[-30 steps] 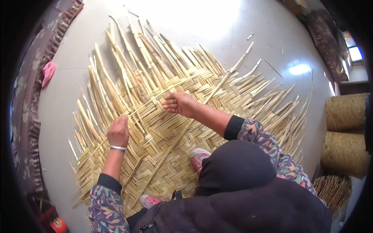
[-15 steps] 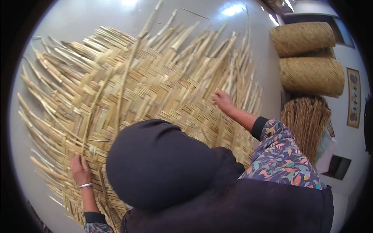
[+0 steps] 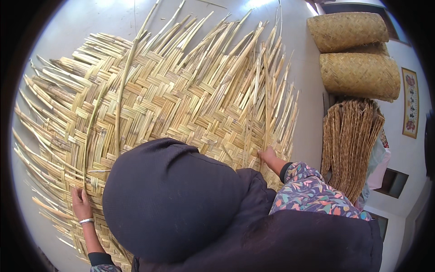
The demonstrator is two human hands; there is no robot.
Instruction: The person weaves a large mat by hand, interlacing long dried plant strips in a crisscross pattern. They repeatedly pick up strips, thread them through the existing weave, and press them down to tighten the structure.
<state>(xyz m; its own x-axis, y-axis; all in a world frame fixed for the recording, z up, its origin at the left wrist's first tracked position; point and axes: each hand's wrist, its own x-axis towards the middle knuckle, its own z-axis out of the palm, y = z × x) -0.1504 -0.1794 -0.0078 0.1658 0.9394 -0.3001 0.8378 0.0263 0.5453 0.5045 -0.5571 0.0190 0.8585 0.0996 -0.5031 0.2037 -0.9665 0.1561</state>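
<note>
A large mat of pale split reeds [image 3: 149, 97], woven in a diagonal pattern, lies spread on the floor with loose reed ends fanning out at its edges. At the mat's left side my left hand [image 3: 82, 207], with a silver bangle on the wrist, has its fingers closed on the lower end of a long greenish reed strip [image 3: 93, 122]. My right hand [image 3: 270, 157] rests low on the mat's right part, its fingers closed around a long upright reed strip [image 3: 267, 106]. Dark cloth [image 3: 176, 195] hides the mat's near middle.
Two rolled woven mats [image 3: 360, 75] are stacked at the far right. Below them stands a bundle of brown braided strips [image 3: 349, 145]. A framed picture [image 3: 410, 103] hangs on the wall. Grey floor [image 3: 108, 18] surrounds the mat, and long reeds [image 3: 131, 54] extend past its far edge.
My right hand has come down toward me from above the mat onto its right part. My left hand stays by the same strip. The whole view has shifted slightly.
</note>
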